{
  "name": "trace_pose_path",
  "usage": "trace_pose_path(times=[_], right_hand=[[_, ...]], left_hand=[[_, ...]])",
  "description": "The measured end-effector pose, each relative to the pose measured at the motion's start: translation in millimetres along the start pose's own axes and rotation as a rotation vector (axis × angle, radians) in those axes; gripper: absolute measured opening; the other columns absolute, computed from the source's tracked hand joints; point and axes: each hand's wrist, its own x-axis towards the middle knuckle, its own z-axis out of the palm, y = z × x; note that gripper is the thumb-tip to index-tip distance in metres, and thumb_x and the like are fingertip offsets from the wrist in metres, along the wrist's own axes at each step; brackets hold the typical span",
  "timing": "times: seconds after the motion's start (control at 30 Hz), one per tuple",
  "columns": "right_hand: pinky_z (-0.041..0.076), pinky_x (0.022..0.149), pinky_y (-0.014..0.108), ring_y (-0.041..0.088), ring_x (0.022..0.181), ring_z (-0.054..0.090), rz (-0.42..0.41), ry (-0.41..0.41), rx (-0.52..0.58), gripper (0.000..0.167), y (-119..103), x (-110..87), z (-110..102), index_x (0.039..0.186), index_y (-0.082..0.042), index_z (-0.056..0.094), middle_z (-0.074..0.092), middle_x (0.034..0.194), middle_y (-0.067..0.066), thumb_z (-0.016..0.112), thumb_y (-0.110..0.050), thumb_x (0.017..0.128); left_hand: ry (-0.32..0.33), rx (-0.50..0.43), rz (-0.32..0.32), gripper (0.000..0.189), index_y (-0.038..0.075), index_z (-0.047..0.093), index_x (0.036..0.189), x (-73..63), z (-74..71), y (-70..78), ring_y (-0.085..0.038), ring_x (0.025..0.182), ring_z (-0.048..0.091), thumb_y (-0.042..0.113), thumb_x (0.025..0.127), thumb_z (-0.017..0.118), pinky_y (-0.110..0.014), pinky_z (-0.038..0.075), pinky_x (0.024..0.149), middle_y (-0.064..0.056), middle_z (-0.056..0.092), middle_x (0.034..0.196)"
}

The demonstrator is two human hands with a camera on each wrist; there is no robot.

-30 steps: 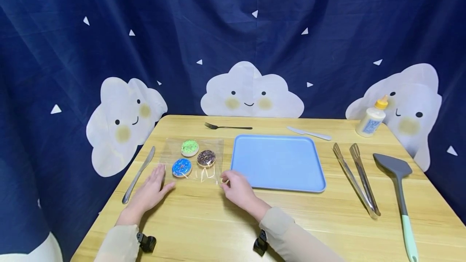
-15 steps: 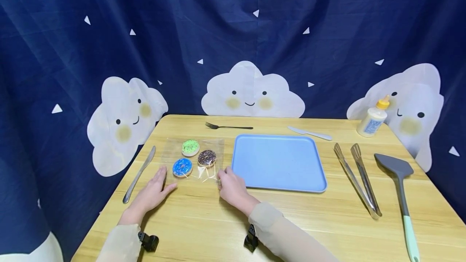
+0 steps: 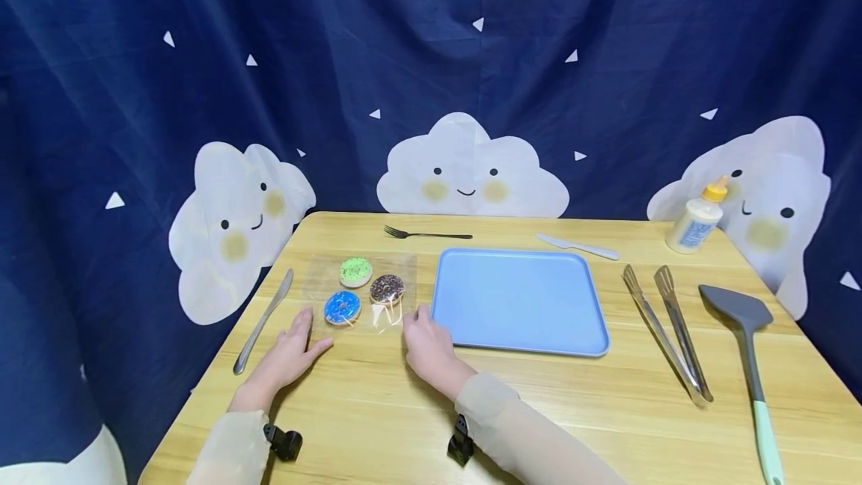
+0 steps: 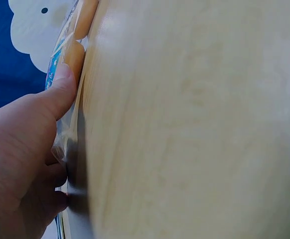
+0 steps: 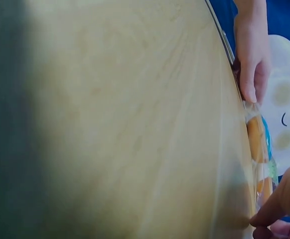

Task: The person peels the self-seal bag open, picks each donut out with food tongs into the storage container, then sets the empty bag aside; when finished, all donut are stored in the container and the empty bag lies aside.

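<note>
A clear plastic bag (image 3: pixel 322 268) lies on the table with three doughnuts in it: one with green icing (image 3: pixel 355 269), one with blue (image 3: pixel 342 305) and one with chocolate (image 3: pixel 387 288). At the bag's left edge rests my left hand (image 3: pixel 288 356), fingers straight and thumb spread. In the left wrist view its thumb (image 4: pixel 64 82) points up beside the blue doughnut (image 4: pixel 73 59) under the plastic. My right hand (image 3: pixel 429 350) pinches the bag's lower right edge, its fingertips mostly hidden in the head view. The right wrist view shows that hand's thumb (image 5: pixel 272 209) low at the plastic.
A blue tray (image 3: pixel 518 302) lies just right of my right hand. Farther right are metal tongs (image 3: pixel 667 331), a spatula (image 3: pixel 747 339) and a glue bottle (image 3: pixel 695 224). A fork (image 3: pixel 431 235) and a pale knife (image 3: pixel 579 246) lie behind; another knife (image 3: pixel 264 320) lies left.
My right hand has moved left to the bag's edge and closed its fingers on it. The left hand stays by the bag's left side. The whole head view has shifted slightly.
</note>
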Motion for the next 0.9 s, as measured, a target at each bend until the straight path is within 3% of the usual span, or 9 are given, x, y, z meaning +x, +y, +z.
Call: trace_pose_path(times=[0.4, 0.63, 0.9], right_hand=[[0.037, 0.035, 0.022, 0.015, 0.054, 0.046, -0.022, 0.132, -0.073, 0.028, -2.1, 3.3, -1.0, 0.097, 0.001, 0.062, 0.049, 0.085, 0.01, 0.066, 0.002, 0.069], [0.041, 0.043, 0.019, 0.013, 0.057, 0.047, 0.038, 0.199, 0.142, 0.006, 5.3, 4.9, -2.8, 0.081, -0.004, 0.06, 0.045, 0.081, 0.004, 0.063, 0.0, 0.078], [0.042, 0.047, 0.018, 0.013, 0.062, 0.049, 0.085, 0.223, 0.252, 0.005, 8.2, 5.5, -3.3, 0.081, -0.007, 0.058, 0.048, 0.082, 0.002, 0.063, -0.005, 0.081]], left_hand=[[0.02, 0.023, 0.01, 0.087, -0.009, 0.015, 0.144, -0.4, 1.9, -1.4, -0.045, 0.133, 0.017, 0.054, 0.093, 0.044, -0.064, 0.013, 0.104, -0.03, 0.015, 0.147], [0.02, 0.012, 0.022, 0.085, -0.01, 0.015, 0.143, -0.1, 2.5, 0.6, -0.044, 0.134, 0.017, 0.052, 0.093, 0.046, -0.064, 0.012, 0.104, -0.03, 0.015, 0.147], [0.022, 0.039, 0.015, 0.085, -0.011, 0.016, 0.142, 0.5, 1.6, -0.8, -0.044, 0.133, 0.018, 0.052, 0.093, 0.045, -0.064, 0.013, 0.104, -0.031, 0.017, 0.146]])
